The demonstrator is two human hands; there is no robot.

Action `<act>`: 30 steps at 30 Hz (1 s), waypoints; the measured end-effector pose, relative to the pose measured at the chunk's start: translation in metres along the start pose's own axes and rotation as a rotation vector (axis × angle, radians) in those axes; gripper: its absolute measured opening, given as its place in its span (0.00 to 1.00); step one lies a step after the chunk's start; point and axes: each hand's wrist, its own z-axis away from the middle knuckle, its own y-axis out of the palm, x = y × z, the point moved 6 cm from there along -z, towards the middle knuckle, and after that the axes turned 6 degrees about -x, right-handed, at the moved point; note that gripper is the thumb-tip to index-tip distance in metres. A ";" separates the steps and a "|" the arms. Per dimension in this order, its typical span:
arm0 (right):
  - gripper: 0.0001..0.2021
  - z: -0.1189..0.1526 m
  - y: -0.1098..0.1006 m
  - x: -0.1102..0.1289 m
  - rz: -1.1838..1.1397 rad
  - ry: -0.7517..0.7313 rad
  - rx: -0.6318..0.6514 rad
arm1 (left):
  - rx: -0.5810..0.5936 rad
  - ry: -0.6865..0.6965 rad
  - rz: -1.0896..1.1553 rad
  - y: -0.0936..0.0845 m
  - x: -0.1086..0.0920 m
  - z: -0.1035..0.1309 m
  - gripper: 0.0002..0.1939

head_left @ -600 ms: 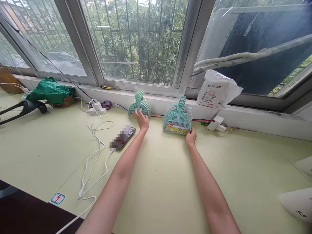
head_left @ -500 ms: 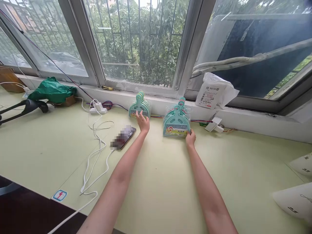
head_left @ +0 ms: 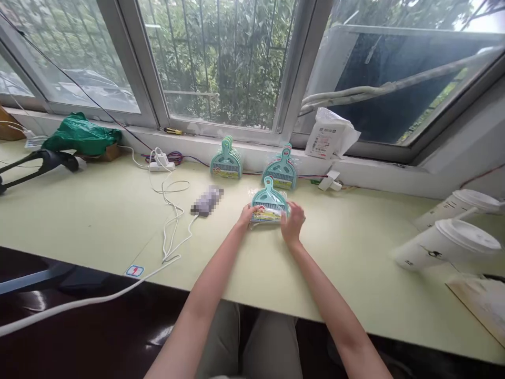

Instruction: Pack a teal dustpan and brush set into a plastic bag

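A teal dustpan-and-brush set [head_left: 270, 202] in clear wrap stands near the middle of the table, held between both hands. My left hand [head_left: 248, 215] grips its lower left edge, with the thumb over the front. On its right side, my right hand [head_left: 293, 220] has its fingers bent around the edge. Just behind it, a stack of similar teal sets [head_left: 281, 171] leans near the window ledge. Another stack [head_left: 226, 162] stands to the left of that one.
A phone [head_left: 207, 201] with a white cable [head_left: 169, 202] lies at left. Behind are a power strip [head_left: 161, 166] and a green bag [head_left: 81, 134]. White cups [head_left: 445, 245] stand at right. A white package [head_left: 329, 137] rests on the ledge.
One teal set is now nearer me, apart from the right stack. My left hand has left the left stack and gripped this set. The view has shifted, showing the cups and my legs.
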 end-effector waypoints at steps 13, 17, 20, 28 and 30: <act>0.24 0.013 -0.002 -0.013 -0.504 0.515 0.200 | 0.119 0.028 0.055 0.005 -0.014 0.026 0.28; 0.24 0.009 -0.006 -0.025 -0.619 0.664 0.129 | 0.296 0.016 0.031 0.018 -0.013 0.031 0.31; 0.22 0.012 -0.004 -0.034 -0.653 0.708 0.062 | 0.362 -0.010 0.008 0.024 -0.015 0.035 0.34; 0.25 0.011 0.004 -0.048 -0.883 0.795 0.004 | 0.385 0.059 -0.074 0.030 -0.026 0.034 0.24; 0.26 0.010 0.001 -0.045 -0.899 0.795 0.032 | 0.328 0.096 -0.091 0.025 -0.028 0.026 0.21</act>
